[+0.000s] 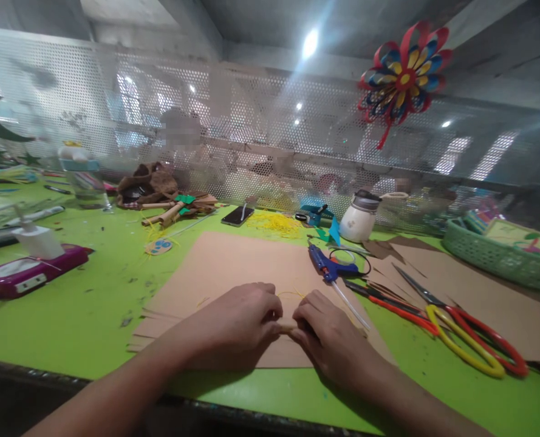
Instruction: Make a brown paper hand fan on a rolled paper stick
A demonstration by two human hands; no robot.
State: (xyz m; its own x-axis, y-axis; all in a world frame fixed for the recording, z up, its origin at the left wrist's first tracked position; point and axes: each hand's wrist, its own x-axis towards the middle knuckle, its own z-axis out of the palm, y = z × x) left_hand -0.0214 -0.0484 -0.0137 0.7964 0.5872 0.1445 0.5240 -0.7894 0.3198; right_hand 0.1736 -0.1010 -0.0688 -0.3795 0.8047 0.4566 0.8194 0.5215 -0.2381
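Observation:
Between my two hands is a small roll of brown paper (288, 326), held level above a stack of brown paper sheets (242, 261). My left hand (246, 321) pinches its left end, and my right hand (327, 331) has fingers curled over the right end. Most of the roll is hidden by my fingers. Thin yellow strands (297, 294) show just behind the roll. A blue glue gun (328, 264) with a clear glue stick lies past my right hand, on the stack's right edge.
To the right lie scissors (465, 340) with red and yellow handles and more brown paper (488, 291). A green basket (502, 261) and a white jar (359, 218) stand behind. A phone (237, 214), yellow shreds (276, 224) and a purple power strip (37, 273) are also on the green table (101, 315).

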